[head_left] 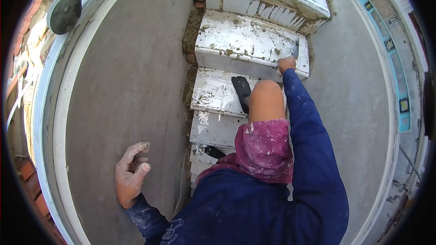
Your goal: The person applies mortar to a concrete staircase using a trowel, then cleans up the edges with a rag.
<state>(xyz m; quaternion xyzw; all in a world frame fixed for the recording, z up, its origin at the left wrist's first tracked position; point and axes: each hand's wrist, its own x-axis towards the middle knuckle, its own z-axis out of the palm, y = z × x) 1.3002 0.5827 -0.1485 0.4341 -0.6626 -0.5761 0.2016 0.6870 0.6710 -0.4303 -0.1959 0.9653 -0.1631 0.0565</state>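
Observation:
My left hand is raised in front of the grey wall at the left, dusty, with its fingers curled apart and nothing between them. My right hand is closed round the handle of a tool, at the right end of a white stair step. The tool's narrow blade seems to lie on that step; its exact shape is hard to make out. Mud and crumbs of mortar are spread over the step. One foot in a black sock stands on the step below.
A rubber mallet rests on the wall top at the upper left. A light-blue spirit level lies along the right wall top. Smeared mortar marks the riser above. Bricks show at the lower left.

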